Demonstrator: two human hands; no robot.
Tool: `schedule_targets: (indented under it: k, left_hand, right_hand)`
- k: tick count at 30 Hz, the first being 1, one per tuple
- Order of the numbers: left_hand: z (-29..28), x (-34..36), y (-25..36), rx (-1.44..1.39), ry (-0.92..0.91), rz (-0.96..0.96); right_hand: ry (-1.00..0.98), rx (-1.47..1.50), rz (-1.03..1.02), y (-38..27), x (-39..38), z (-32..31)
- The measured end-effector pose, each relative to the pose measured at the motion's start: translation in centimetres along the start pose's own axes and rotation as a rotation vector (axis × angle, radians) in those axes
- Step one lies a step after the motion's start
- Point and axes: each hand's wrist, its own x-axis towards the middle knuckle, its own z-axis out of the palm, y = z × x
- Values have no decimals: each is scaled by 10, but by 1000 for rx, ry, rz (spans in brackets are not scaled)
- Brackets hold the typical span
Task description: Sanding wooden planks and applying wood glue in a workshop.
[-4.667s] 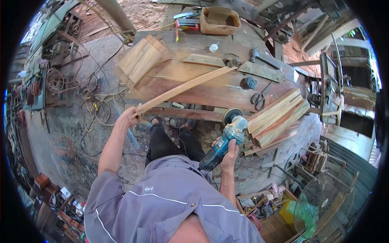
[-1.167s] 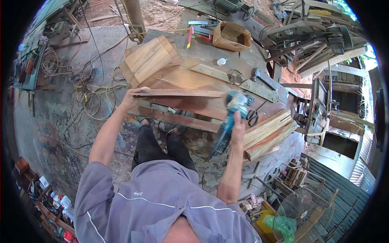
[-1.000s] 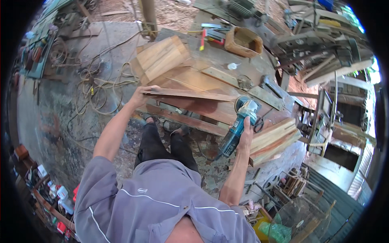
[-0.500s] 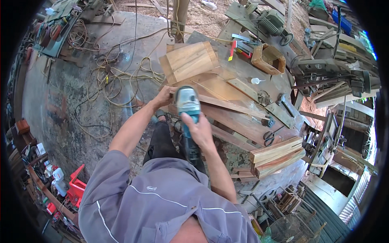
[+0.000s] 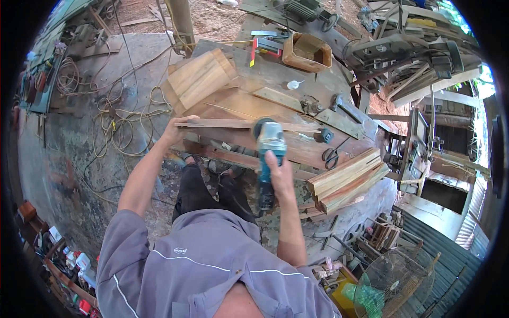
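Note:
My right hand (image 5: 280,174) is wrapped round the body of a teal cordless angle grinder (image 5: 272,139). The round head of the grinder lies over the middle of a long, thin wooden strip (image 5: 228,124), seemingly against its edge. At the strip's left end, my left hand (image 5: 173,132) grips the wood with its fingers closed. The strip runs left to right above the workbench (image 5: 339,159), its far end near a small blue tape measure (image 5: 324,136).
A panel of joined boards (image 5: 201,79) lies at the back left of the bench. Stacked planks (image 5: 347,183) and scissors (image 5: 330,157) are at the right; a hammer (image 5: 347,108) and an open wooden box (image 5: 307,52) are farther back. Tangled cords (image 5: 119,124) cover the floor.
The grinder has moved rightward along the strip, from near its left end to about its middle. My left hand still holds the left end. The whole view has shifted to the right.

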Motion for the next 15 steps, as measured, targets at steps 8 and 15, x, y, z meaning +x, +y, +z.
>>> schedule_targets:
  k: [8,15]
  left_hand:
    - [-1,2,-16,40,18,-2]
    - [0,2,-16,-47,4,12]
  right_hand:
    - [348,349,-44,15,34,-125]
    - [280,197,-95,8,1,-68]
